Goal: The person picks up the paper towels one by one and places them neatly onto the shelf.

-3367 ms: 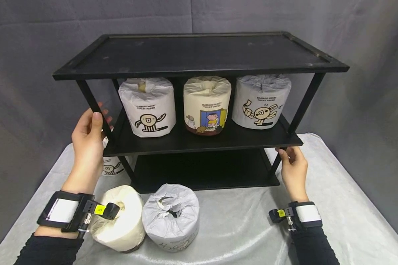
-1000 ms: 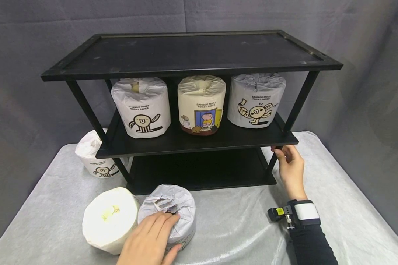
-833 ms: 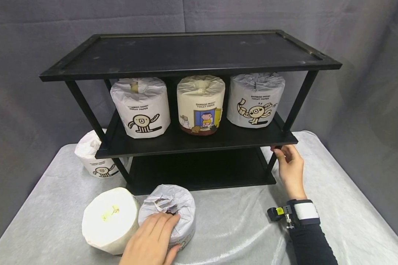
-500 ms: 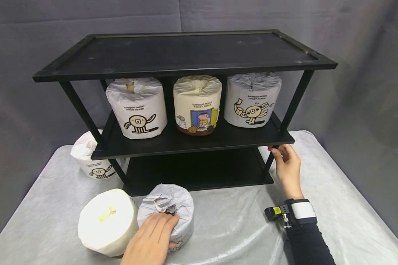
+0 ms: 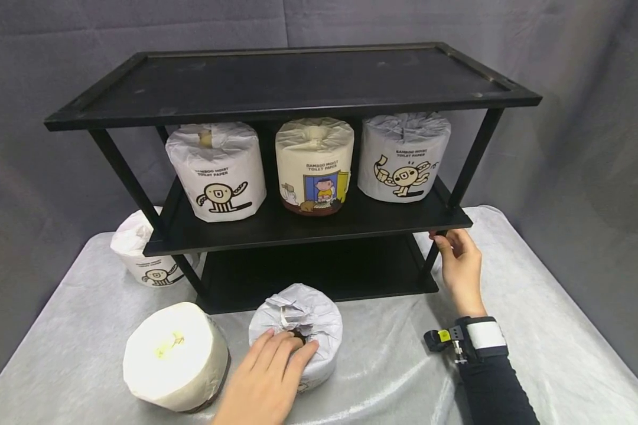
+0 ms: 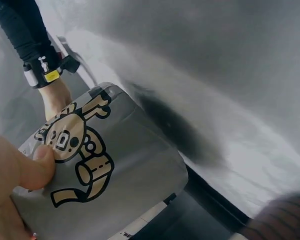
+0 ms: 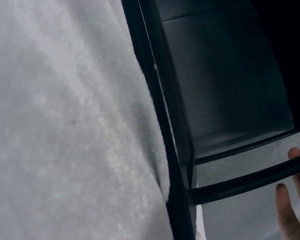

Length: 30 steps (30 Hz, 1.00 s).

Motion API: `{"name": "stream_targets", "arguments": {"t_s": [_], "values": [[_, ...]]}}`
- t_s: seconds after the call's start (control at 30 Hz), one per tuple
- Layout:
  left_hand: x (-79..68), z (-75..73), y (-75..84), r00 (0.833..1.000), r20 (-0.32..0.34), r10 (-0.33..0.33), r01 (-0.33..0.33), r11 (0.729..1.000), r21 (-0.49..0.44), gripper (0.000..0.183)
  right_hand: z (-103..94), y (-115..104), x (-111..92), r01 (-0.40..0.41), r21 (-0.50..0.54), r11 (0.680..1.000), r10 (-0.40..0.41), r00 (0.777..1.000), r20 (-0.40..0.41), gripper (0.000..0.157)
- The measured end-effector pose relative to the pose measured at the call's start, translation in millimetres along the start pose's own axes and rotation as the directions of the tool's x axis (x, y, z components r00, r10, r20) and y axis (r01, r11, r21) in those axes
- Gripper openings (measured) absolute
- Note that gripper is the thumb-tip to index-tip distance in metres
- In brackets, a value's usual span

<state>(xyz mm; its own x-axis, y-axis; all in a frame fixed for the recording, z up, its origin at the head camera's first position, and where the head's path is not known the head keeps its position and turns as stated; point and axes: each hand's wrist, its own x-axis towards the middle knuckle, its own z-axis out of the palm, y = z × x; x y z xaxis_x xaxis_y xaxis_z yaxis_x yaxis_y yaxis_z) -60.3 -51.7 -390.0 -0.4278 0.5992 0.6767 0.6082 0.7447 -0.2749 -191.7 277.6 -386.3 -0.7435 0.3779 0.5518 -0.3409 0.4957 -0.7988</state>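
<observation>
My left hand (image 5: 266, 381) grips a toilet roll (image 5: 319, 319) in pale grey paper, fingers over its top by the hole. In the left wrist view the thumb (image 6: 40, 167) presses on the printed side of that roll. The roll stands out in front of the black shelf rack (image 5: 308, 233), overlapping the bottom shelf's front edge in the head view. Under the middle shelf my right hand (image 5: 464, 265) holds the rack's right front post (image 5: 433, 258), thumb in front of it. That post runs between thumb and fingers (image 7: 286, 212) in the right wrist view.
Three wrapped toilet rolls, one white (image 5: 218, 171), one cream (image 5: 315, 168) and one grey-white (image 5: 404, 158), stand on the middle shelf. A cream roll (image 5: 172, 357) sits on the cloth at front left. Another white roll (image 5: 143, 251) stands behind the left post.
My left hand has left the rack's left post and taken hold of the grey roll. The roll has just shifted right, away from the cream roll. My right hand stays at its post.
</observation>
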Motion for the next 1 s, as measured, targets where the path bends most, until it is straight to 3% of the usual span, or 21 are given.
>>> {"name": "stream_targets", "arguments": {"t_s": [0.4, 0.63, 0.8, 0.87, 1.0], "values": [[29.9, 7.7, 9.4, 0.999, -0.025, 0.034, -0.035, 0.999, -0.042, 0.041, 0.6, -1.4, -0.2, 0.010, 0.040, 0.999, -0.010, 1.000, -0.006, 0.018], [42.4, 16.6, 13.8, 1.000, 0.011, -0.007, 0.008, 0.997, -0.081, 0.050, -0.3, -2.9, -0.5, 0.001, 0.021, 1.000, 0.000, 1.000, -0.012, 0.019], [51.1, 24.6, 18.1, 1.000, -0.003, -0.012, 0.012, 0.998, -0.062, 0.051, 0.1, -3.3, -0.9, -0.005, 0.027, 1.000, 0.005, 1.000, -0.006, 0.019], [54.5, 28.2, 19.9, 1.000, -0.009, -0.015, 0.014, 0.999, -0.050, 0.048, 0.4, -3.2, -1.0, -0.005, 0.031, 1.000, 0.005, 1.000, -0.005, 0.019], [60.8, 33.9, 23.5, 0.998, 0.049, -0.026, 0.029, 0.998, -0.055, 0.034, 0.2, -3.4, -0.7, -0.006, 0.028, 1.000, 0.006, 1.000, -0.015, 0.019]]}}
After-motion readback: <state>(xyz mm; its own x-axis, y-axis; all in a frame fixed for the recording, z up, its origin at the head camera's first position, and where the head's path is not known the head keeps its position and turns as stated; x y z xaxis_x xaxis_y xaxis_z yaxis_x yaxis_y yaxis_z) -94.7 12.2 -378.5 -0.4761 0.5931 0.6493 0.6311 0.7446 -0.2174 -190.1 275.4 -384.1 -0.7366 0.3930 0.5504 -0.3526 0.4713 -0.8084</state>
